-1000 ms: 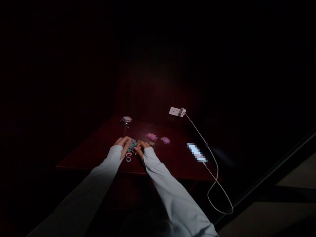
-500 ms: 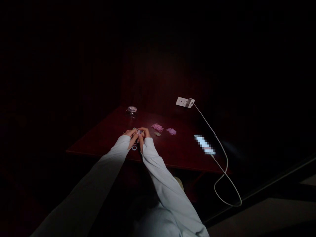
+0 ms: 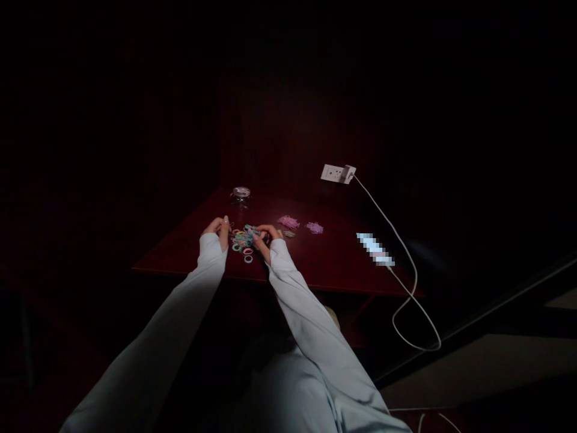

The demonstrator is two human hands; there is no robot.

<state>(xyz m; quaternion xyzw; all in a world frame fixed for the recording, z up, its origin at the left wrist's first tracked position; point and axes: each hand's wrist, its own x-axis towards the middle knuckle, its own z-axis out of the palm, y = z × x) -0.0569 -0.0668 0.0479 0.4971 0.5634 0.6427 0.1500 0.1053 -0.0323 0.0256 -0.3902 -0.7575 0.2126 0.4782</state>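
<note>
Several small coloured rings [image 3: 244, 238], green, pink, yellow and blue, lie in a heap on the dark red table between my hands. At the heap's left edge is my left hand [image 3: 218, 227], its thumb and fingers pressed together; what they hold, if anything, is too small to make out. My right hand [image 3: 269, 234] is on the right side of the heap, its thumb and fingers closed around some of the coloured rings. A blue ring [image 3: 248, 259] lies nearest the table's front edge.
Beyond the hands stands a clear jar [image 3: 241, 195] with a lid. Right of my right hand lie a pink pile [image 3: 288, 222], a purple pile [image 3: 314, 228] and a small pale pile [image 3: 289, 234]. A blurred-out phone [image 3: 375, 249] with a white cable [image 3: 402, 273] runs to a wall socket [image 3: 333, 173].
My hands, together before, have moved apart, the left one to the left and the right one slightly right. The heap of coloured rings now shows between them. The view has shifted slightly.
</note>
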